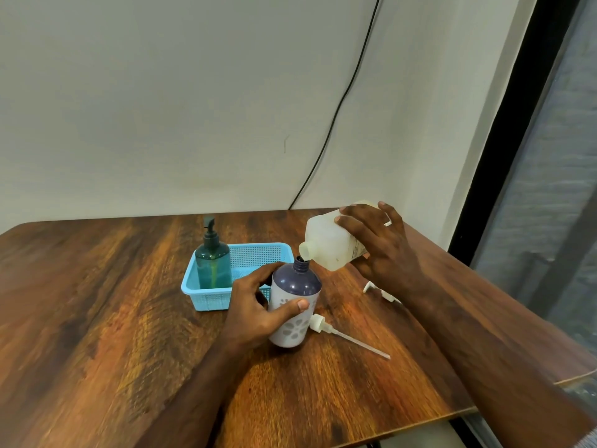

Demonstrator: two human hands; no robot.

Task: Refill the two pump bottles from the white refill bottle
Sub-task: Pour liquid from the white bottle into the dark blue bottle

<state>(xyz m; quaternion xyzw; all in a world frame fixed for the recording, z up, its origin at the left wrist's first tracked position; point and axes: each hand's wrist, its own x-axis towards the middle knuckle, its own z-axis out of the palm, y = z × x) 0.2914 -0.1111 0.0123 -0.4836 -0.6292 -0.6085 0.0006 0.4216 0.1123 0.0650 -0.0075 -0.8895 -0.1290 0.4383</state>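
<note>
Both hands busy: left hand (255, 313) grips purple bottle (293, 305) mid-surface (97, 302); right hand (381, 250) grips tilted white bottle (326, 244), spout at its neck. Green bottle (214, 263) in basket (210, 299). Pump (336, 331) beside.

A brown wooden table (113, 302) holds a blue basket (223, 297). Just beside the basket stands a purple bottle (294, 305) with white flowers. A white pump (342, 334) lies next to it. Another white pump (381, 294) lies farther right.
</note>
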